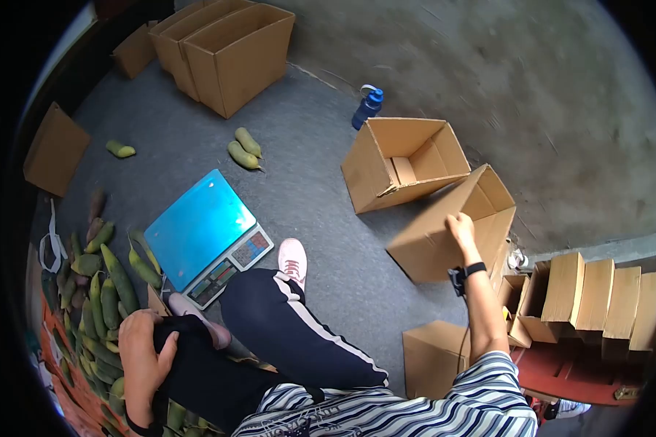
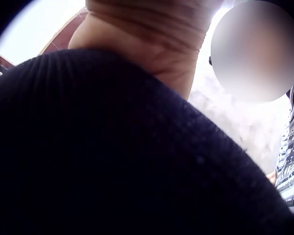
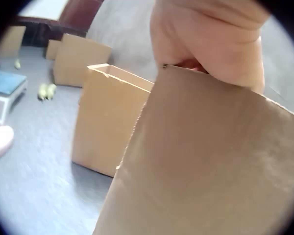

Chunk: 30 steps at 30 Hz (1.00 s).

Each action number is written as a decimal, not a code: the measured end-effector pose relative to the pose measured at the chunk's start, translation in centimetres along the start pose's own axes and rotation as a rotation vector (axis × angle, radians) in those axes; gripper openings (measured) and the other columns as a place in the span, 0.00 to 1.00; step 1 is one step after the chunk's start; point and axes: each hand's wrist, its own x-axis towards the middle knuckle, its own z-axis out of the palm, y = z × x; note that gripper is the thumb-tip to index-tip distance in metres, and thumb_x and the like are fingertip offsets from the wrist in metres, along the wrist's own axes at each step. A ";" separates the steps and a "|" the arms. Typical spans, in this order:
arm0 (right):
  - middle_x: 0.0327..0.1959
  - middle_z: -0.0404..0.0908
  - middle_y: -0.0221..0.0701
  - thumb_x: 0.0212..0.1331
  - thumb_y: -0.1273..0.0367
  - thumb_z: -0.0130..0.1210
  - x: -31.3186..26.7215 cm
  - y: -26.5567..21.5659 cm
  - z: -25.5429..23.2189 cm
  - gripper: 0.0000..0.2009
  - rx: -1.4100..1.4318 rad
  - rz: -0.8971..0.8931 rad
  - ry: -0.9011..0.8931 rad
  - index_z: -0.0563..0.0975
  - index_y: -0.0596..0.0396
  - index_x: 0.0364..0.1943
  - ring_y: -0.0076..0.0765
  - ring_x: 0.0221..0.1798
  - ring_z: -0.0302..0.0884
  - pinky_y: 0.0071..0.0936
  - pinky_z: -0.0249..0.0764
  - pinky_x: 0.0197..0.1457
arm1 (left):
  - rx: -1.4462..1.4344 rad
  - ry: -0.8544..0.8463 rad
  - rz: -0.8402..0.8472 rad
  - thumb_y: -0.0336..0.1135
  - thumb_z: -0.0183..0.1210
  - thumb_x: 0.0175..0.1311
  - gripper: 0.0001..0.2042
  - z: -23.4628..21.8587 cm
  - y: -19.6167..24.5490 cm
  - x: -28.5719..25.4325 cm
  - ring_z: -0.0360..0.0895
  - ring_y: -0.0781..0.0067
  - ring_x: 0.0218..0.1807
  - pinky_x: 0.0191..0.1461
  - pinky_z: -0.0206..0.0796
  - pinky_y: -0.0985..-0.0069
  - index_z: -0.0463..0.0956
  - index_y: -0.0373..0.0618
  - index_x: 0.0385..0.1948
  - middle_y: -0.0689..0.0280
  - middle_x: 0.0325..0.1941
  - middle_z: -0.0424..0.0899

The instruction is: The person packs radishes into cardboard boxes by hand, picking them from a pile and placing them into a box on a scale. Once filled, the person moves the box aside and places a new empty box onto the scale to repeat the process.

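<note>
My right hand grips the top edge of an open cardboard box, which stands tilted on the floor at the right of the head view. In the right wrist view the fingers go over the rim of this box, and most of them are hidden behind its wall. A second open cardboard box stands right beside it, farther back. On the dark-trousered knee rests my left hand, thumb apart from the other fingers, holding nothing. The left wrist view is mostly filled by the dark trouser cloth.
A scale with a blue plate lies in front of my feet. Long green vegetables are heaped at the left, with two more beyond the scale. A blue bottle, tall boxes and a row of cartons stand around.
</note>
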 end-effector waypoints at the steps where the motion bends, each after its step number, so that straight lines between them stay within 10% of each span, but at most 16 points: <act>1: 0.20 0.78 0.44 0.46 0.57 0.55 0.7 -1.5 1.1 0.19 0.165 -0.023 0.038 0.77 0.64 0.23 0.42 0.22 0.73 0.40 0.68 0.31 | -0.009 -0.004 0.011 0.33 0.64 0.45 0.15 0.1 0.1 0.3 0.72 0.45 0.45 0.53 0.61 0.59 0.71 0.37 0.33 0.52 0.38 0.76; 4: 0.14 0.74 0.37 0.48 0.56 0.55 4.6 -5.3 5.3 0.20 0.231 0.016 0.138 0.77 0.62 0.16 0.35 0.17 0.69 0.36 0.68 0.27 | -0.008 -0.010 0.018 0.32 0.64 0.45 0.15 0.0 0.2 0.8 0.72 0.46 0.44 0.53 0.61 0.59 0.71 0.37 0.32 0.52 0.37 0.76; 7: 0.32 0.83 0.41 0.53 0.38 0.53 5.9 -10.8 3.0 0.34 0.623 0.421 -0.459 0.80 0.58 0.42 0.43 0.35 0.80 0.40 0.74 0.41 | -0.013 0.002 0.017 0.33 0.64 0.44 0.15 -0.1 -0.2 0.7 0.72 0.46 0.44 0.53 0.61 0.59 0.71 0.37 0.32 0.53 0.37 0.76; 10: 0.52 0.75 0.45 0.48 0.33 0.55 5.7 -13.6 2.1 0.46 0.892 0.320 -0.442 0.66 0.59 0.59 0.41 0.53 0.72 0.41 0.69 0.57 | -0.044 -0.020 -0.015 0.32 0.64 0.42 0.15 -0.5 -0.7 0.5 0.73 0.46 0.44 0.53 0.61 0.60 0.71 0.37 0.32 0.52 0.38 0.78; 11: 0.40 0.77 0.38 0.48 0.43 0.64 8.3 -12.4 4.2 0.32 0.944 0.437 -0.487 0.75 0.57 0.45 0.36 0.37 0.74 0.37 0.72 0.40 | -0.036 -0.010 -0.036 0.32 0.64 0.42 0.15 -0.6 -0.8 0.3 0.73 0.46 0.44 0.53 0.61 0.60 0.71 0.37 0.32 0.52 0.38 0.78; 16: 0.19 0.76 0.33 0.51 0.60 0.60 11.7 -13.2 5.1 0.11 0.651 0.608 -0.585 0.73 0.51 0.25 0.40 0.20 0.69 0.38 0.67 0.29 | -0.073 0.022 -0.020 0.33 0.64 0.42 0.16 -0.6 -1.1 0.2 0.73 0.47 0.43 0.51 0.62 0.60 0.71 0.37 0.31 0.53 0.37 0.78; 21: 0.30 0.82 0.47 0.50 0.63 0.58 15.4 -6.0 10.2 0.12 0.383 0.558 -0.553 0.77 0.59 0.31 0.54 0.27 0.75 0.47 0.69 0.34 | -0.112 0.029 -0.018 0.35 0.65 0.43 0.16 -0.9 -1.5 -0.2 0.74 0.49 0.44 0.53 0.62 0.60 0.73 0.38 0.32 0.54 0.38 0.79; 30: 0.14 0.71 0.29 0.47 0.72 0.63 0.2 -11.8 1.3 0.05 0.753 0.450 -0.392 0.78 0.56 0.22 0.27 0.13 0.61 0.27 0.55 0.16 | -0.145 0.062 0.052 0.37 0.65 0.44 0.16 -1.1 -2.6 -1.5 0.74 0.51 0.44 0.53 0.61 0.61 0.74 0.39 0.31 0.56 0.38 0.79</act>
